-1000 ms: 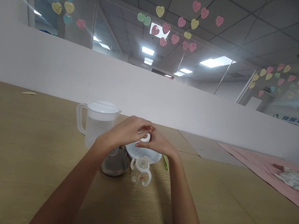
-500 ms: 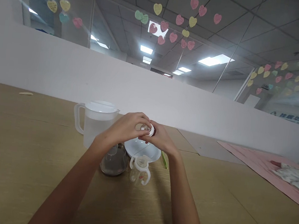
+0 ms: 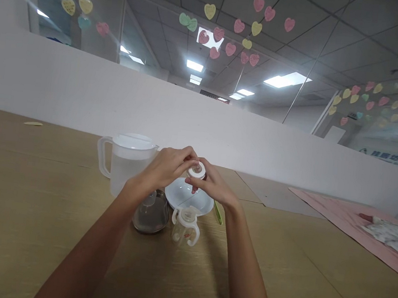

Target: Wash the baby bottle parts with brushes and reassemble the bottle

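Around you, the white wall (image 3: 147,96) closes off the far side of the table (image 3: 78,250), with a pitcher (image 3: 128,167) standing left of your hands; your left forearm passes in front of its lower right. A green strip-like thing (image 3: 218,213) lies just beside your right wrist, right of the bowl. Well off to the right, a pink cloth (image 3: 324,207) carries a pale patterned bundle (image 3: 385,232).

As for containers, the lidded pitcher shows a level line below its lid, though you cannot tell what fills it. The white bowl (image 3: 176,196) lies below your hands; whether it holds liquid is unclear. The metal tray (image 3: 152,220) has a clear piece (image 3: 150,200) at its back, partly hidden by your left arm. In front of the bowl, the two-handled clear bottle (image 3: 185,230) stands upright, its mouth uncovered.

Your hands are together above the bowl: your right hand (image 3: 213,183) grips the white ring (image 3: 200,173), and your left hand (image 3: 170,165) has fingertips at its left edge, how tightly you cannot tell.
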Demonstrator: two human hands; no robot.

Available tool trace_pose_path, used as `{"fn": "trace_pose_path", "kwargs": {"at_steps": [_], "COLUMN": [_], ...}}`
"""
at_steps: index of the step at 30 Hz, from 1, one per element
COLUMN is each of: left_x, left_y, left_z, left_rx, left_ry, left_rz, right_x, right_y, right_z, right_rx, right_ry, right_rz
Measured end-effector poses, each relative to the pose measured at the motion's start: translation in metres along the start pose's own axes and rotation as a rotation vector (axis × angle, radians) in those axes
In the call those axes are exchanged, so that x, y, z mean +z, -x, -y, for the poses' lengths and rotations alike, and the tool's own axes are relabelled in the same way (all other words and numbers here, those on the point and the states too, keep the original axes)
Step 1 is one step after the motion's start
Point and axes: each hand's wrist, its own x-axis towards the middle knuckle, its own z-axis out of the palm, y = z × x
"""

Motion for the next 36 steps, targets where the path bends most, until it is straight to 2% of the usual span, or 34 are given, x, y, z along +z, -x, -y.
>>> {"fn": "trace_pose_path", "kwargs": {"at_steps": [4,7,10,12,16,21,26,29,36], "left_x": [-0.003,0.001,0.008,0.014,0.023,0.024,0.024,0.027,0.034], "left_y": [0.000,0.000,-0.002,-0.003,-0.003,-0.005,-0.005,-0.005,-0.007], "left_z": [-0.005,-0.004,0.000,0.002,0.002,0.005,0.014,0.015,0.011], "left_rx": [-0.008,-0.009,0.001,0.014,0.062,0.076,0.075,0.082,0.253], "left_ry": [0.173,0.336,0.499,0.524,0.314,0.146,0.107,0.089,-0.223], "left_rz": [-0.096,-0.114,-0.057,0.003,0.011,-0.032,-0.114,-0.124,-0.232], "right_x": [-0.005,-0.008,-0.009,-0.009,-0.005,-0.002,0.000,0.002,0.010], "right_y": [0.010,0.016,0.015,0.012,0.004,-0.001,-0.005,-0.007,-0.011], "right_z": [0.015,0.021,0.019,0.013,0.000,-0.007,-0.011,-0.014,-0.017], "right_rx": [-0.037,-0.051,-0.040,-0.030,-0.007,-0.025,-0.123,-0.113,-0.076], "right_ry": [-0.013,0.030,0.277,0.482,0.677,0.789,0.788,0.808,0.640], "right_rz": [0.016,0.007,-0.123,-0.230,-0.367,-0.410,-0.412,-0.447,-0.590]}}
